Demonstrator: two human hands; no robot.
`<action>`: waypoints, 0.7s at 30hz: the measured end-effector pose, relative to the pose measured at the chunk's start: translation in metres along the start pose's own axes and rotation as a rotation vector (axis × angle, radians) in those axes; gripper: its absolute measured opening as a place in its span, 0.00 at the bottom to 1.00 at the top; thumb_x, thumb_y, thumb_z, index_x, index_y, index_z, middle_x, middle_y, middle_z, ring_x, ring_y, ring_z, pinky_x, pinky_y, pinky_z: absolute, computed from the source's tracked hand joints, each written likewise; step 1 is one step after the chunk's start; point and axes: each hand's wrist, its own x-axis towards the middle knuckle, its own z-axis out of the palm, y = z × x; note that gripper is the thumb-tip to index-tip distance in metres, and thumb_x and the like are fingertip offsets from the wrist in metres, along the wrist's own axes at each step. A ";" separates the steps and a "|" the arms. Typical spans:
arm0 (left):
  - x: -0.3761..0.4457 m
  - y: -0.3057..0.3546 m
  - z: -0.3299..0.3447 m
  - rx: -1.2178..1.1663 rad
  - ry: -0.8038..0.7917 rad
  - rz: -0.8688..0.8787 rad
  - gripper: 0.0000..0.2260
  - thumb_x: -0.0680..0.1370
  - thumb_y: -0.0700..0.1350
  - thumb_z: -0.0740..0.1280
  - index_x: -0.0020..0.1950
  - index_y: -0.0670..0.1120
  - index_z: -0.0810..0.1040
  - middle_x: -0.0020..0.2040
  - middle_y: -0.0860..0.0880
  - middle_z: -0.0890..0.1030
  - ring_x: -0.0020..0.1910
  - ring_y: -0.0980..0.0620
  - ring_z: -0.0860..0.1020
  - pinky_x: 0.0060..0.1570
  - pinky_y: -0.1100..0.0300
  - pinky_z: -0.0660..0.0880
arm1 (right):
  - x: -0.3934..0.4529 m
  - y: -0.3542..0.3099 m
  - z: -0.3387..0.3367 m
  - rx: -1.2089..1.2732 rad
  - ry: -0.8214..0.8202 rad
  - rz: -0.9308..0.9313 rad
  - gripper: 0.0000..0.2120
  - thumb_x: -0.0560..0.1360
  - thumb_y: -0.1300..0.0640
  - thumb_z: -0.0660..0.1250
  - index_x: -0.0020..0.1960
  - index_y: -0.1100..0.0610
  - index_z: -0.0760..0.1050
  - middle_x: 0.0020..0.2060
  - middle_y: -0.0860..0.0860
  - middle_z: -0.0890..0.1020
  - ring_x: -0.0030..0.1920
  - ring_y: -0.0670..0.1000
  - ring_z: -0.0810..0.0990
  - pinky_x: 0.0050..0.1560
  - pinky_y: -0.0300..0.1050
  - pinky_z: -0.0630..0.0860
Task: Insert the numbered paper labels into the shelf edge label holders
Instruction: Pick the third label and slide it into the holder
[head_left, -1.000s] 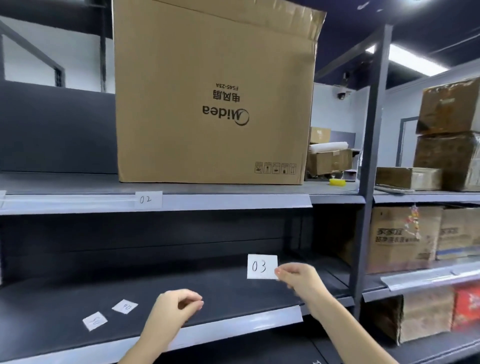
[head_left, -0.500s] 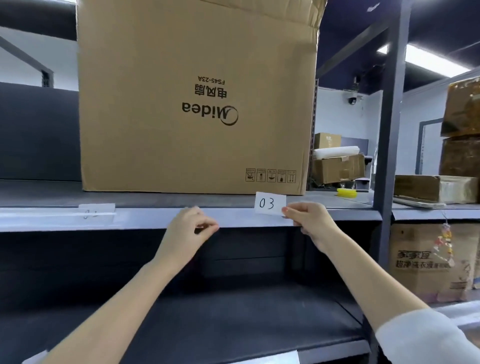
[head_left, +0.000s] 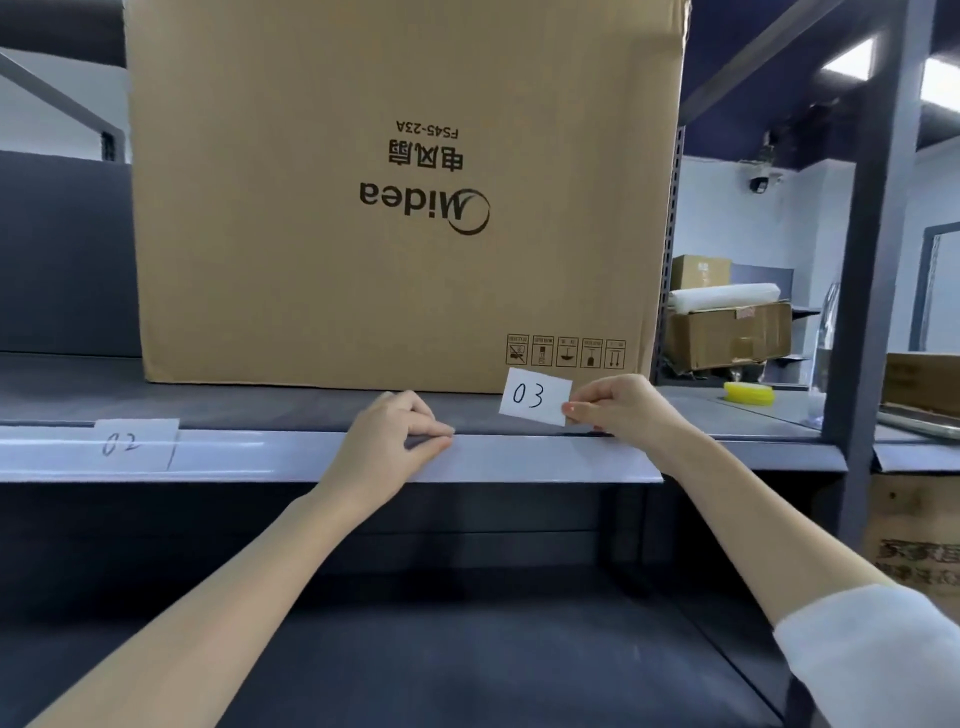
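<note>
You are partway through. On the shelf (head_left: 311, 410) carrying the big cardboard box (head_left: 405, 192), the long clear label holder (head_left: 519, 460) runs along the near edge, and one label is already seated in it: the 02 label (head_left: 136, 444) sits inside the strip at the left. The 03 label (head_left: 535, 396) is not in yet. It is still above the holder's top lip, right of centre, in front of the box's lower right corner.

Your left hand (head_left: 392, 436) pinches the top lip of the holder, apparently to pull it open. Your right hand (head_left: 618, 413) pinches the right edge of the 03 label between thumb and fingers.

The 03 label is a small white paper rectangle with "03" handwritten in dark ink, flat, uncreased and slightly tilted. Judging from this, it remains to be slid down behind the lip.
</note>
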 end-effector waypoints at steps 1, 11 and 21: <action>0.000 -0.001 0.000 -0.005 0.007 0.004 0.06 0.75 0.42 0.68 0.48 0.45 0.84 0.37 0.58 0.73 0.43 0.59 0.70 0.41 0.73 0.64 | 0.001 0.000 0.000 -0.017 -0.021 0.000 0.10 0.73 0.59 0.68 0.33 0.55 0.78 0.31 0.47 0.76 0.34 0.47 0.68 0.32 0.39 0.62; 0.002 0.004 0.002 -0.064 0.032 -0.015 0.04 0.73 0.39 0.69 0.39 0.43 0.83 0.38 0.55 0.76 0.46 0.49 0.75 0.47 0.61 0.71 | 0.010 0.003 0.005 -0.007 -0.056 0.029 0.06 0.74 0.58 0.67 0.45 0.59 0.80 0.38 0.46 0.79 0.37 0.42 0.73 0.27 0.25 0.68; 0.004 0.007 0.003 -0.107 0.030 -0.048 0.04 0.74 0.38 0.69 0.39 0.41 0.82 0.37 0.56 0.75 0.42 0.52 0.74 0.40 0.69 0.68 | 0.007 0.009 0.004 0.019 -0.041 0.006 0.06 0.74 0.57 0.68 0.48 0.59 0.80 0.37 0.42 0.78 0.38 0.38 0.73 0.32 0.26 0.69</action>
